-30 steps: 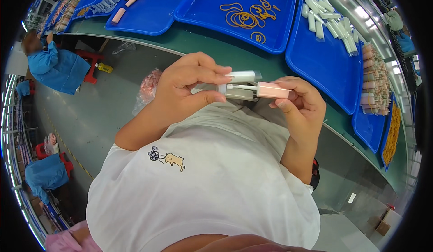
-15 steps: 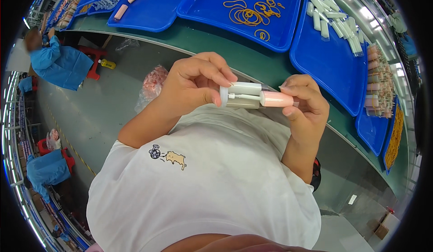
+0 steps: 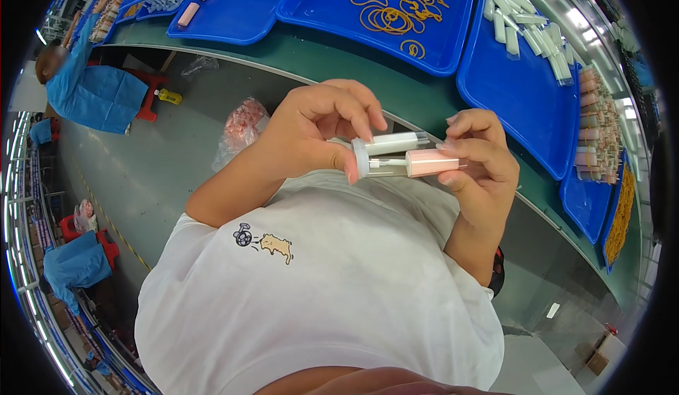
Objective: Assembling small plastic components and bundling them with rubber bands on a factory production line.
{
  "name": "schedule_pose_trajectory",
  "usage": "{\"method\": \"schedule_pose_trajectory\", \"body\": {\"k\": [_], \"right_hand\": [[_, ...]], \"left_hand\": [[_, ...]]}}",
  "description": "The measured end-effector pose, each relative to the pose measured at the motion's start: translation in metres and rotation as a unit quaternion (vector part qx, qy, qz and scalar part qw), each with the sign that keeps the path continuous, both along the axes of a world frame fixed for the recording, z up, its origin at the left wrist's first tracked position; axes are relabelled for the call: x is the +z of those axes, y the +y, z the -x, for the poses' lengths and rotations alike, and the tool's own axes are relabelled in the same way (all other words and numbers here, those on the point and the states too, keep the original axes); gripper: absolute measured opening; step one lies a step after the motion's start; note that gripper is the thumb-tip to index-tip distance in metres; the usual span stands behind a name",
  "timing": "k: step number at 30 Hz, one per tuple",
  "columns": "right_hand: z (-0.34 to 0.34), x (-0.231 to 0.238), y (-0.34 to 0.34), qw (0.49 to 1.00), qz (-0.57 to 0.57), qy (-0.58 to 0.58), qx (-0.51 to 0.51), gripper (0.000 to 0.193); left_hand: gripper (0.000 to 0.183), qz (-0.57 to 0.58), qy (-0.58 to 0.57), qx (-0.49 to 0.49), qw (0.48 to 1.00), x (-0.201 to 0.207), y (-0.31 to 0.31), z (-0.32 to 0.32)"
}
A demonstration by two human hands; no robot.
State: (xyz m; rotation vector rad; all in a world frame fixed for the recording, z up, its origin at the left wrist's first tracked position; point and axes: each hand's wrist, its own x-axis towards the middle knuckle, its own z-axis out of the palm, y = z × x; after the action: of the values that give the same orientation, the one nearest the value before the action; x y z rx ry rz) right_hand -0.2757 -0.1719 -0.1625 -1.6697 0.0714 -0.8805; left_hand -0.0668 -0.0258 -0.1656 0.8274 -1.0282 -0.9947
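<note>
In front of my shirt, my left hand [image 3: 320, 123] is closed, thumb and fingers pinching a translucent white ring [image 3: 361, 159] around the left ends of a small group of tubes. One is a lip gloss tube [image 3: 433, 162] with a pink cap and a white wand showing through its clear body. My right hand [image 3: 488, 156] is closed on its capped right end. Beyond it lies a white tube [image 3: 395, 142], tilted with its right end away from the pink cap. Whatever else sits behind the pink one is mostly hidden.
Ahead, a green bench [image 3: 325, 59] carries a blue tray [image 3: 318, 13] of yellow rubber bands [image 3: 396, 19]. Right of it, another blue tray [image 3: 495, 91] holds white tubes [image 3: 530, 27], beside stacked pink-capped tubes [image 3: 588, 130]. A plastic bag [image 3: 244, 123] is left of the bench; a co-worker [image 3: 92, 98] sits far left.
The tubes have turned in my hands and moved slightly down. The white tube's right end has spread from the pink-capped one. At the left, the co-worker's arm has reached up.
</note>
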Motion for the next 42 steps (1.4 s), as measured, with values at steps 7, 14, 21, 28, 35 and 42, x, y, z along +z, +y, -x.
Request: {"method": "schedule_pose_trajectory", "body": {"k": [7,14,21,28,35,42], "right_hand": [[-0.001,-0.007,0.004,0.999,0.015,-0.014,-0.025,0.030],[0.000,-0.007,0.004,1.000,0.016,0.003,-0.008,0.030],[-0.004,-0.004,0.012,0.999,0.032,0.007,-0.021,0.029],[-0.007,-0.011,0.011,1.000,0.023,-0.001,-0.003,0.030],[-0.005,-0.009,0.014,0.999,0.034,0.004,0.009,0.029],[-0.004,0.020,0.013,0.950,0.287,0.038,-0.120,0.032]], "left_hand": [[0.036,0.041,-0.073,-0.005,0.996,-0.001,0.001,-0.003],[0.035,0.028,-0.130,0.020,0.991,0.001,0.002,-0.002],[0.038,0.007,-0.087,0.000,0.996,-0.002,-0.002,0.009],[0.040,-0.004,-0.064,-0.018,0.998,0.001,-0.004,0.014],[0.040,0.001,-0.040,-0.036,0.999,-0.004,-0.005,0.013],[0.048,-0.111,0.054,-0.017,0.992,0.002,0.004,0.018]]}}
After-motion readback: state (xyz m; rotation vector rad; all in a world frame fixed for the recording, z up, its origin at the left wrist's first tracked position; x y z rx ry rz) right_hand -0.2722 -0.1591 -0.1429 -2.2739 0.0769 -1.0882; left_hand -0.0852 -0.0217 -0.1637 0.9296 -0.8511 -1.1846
